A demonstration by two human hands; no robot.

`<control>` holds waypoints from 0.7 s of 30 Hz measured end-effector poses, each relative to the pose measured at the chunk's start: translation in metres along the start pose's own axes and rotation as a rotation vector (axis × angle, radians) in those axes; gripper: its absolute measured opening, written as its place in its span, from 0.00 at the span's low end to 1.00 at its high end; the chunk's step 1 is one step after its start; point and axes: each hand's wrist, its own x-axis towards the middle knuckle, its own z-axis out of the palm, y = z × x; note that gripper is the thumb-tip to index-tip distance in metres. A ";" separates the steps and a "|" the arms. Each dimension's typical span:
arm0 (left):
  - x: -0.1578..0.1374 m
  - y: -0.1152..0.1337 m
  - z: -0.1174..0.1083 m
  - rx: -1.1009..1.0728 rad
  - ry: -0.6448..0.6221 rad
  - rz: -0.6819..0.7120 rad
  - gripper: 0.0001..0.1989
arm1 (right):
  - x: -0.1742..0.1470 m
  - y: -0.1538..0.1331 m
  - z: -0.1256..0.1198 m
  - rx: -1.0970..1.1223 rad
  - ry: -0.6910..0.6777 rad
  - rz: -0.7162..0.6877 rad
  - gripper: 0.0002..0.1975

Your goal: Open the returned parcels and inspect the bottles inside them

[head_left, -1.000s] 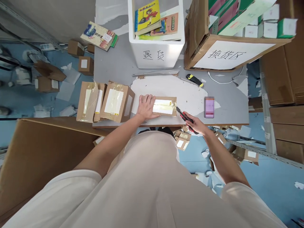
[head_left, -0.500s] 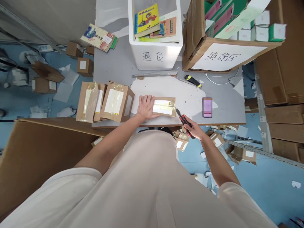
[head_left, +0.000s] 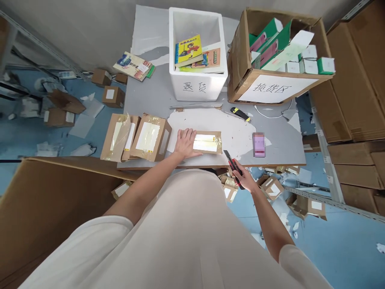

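A small, flat cardboard box (head_left: pixel 207 143) with a white label and clear tape lies near the front edge of the table. Across its left end rests my left hand (head_left: pixel 185 144), fingers stretched out and thumb along the near side; the hand covers that end. My right hand (head_left: pixel 244 176) is wrapped around a red and black utility knife (head_left: pixel 235 167). The knife's tip points up and left, just off the right end of the box and apart from it.
Taped cartons (head_left: pixel 150 136) stand at left. Behind are a white bin (head_left: pixel 197 86) of books and a large carton (head_left: pixel 276 86) of green and white boxes. A yellow-black cutter (head_left: pixel 240 114), a phone (head_left: pixel 259 145) and books (head_left: pixel 134 66) lie on the table (head_left: pixel 279 140). Boxes and paper litter the floor.
The whole view has shifted, showing more of the table's back. The knife in my right hand has drawn slightly away from the right end of the box. My left hand stays on the box.
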 end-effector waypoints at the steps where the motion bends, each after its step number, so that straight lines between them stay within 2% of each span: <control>1: -0.001 -0.001 0.000 -0.009 0.003 0.001 0.56 | 0.000 0.001 -0.001 0.038 0.055 -0.018 0.43; 4: -0.003 -0.004 0.003 -0.056 0.035 0.010 0.56 | 0.007 -0.004 -0.002 0.158 0.216 -0.064 0.50; 6: -0.003 -0.007 0.005 -0.107 0.086 0.009 0.54 | 0.019 -0.012 0.001 0.197 0.261 -0.070 0.52; 8: -0.003 -0.009 0.008 -0.157 0.153 -0.008 0.48 | 0.034 -0.020 0.006 0.191 0.282 -0.086 0.49; 11: -0.006 -0.009 0.011 -0.218 0.234 -0.076 0.42 | 0.055 -0.027 0.013 0.190 0.300 -0.109 0.39; 13: -0.012 -0.007 0.011 -0.283 0.269 -0.150 0.43 | 0.066 -0.028 0.016 0.209 0.304 -0.097 0.34; 17: -0.035 -0.004 0.018 -0.541 0.354 -0.387 0.56 | 0.085 -0.022 0.023 0.238 0.302 -0.091 0.25; 19: -0.047 -0.004 0.030 -0.713 0.342 -0.556 0.59 | 0.095 -0.019 0.029 0.257 0.298 -0.088 0.24; 21: -0.055 -0.007 0.044 -0.894 0.268 -0.669 0.55 | 0.103 -0.018 0.036 0.268 0.273 -0.071 0.24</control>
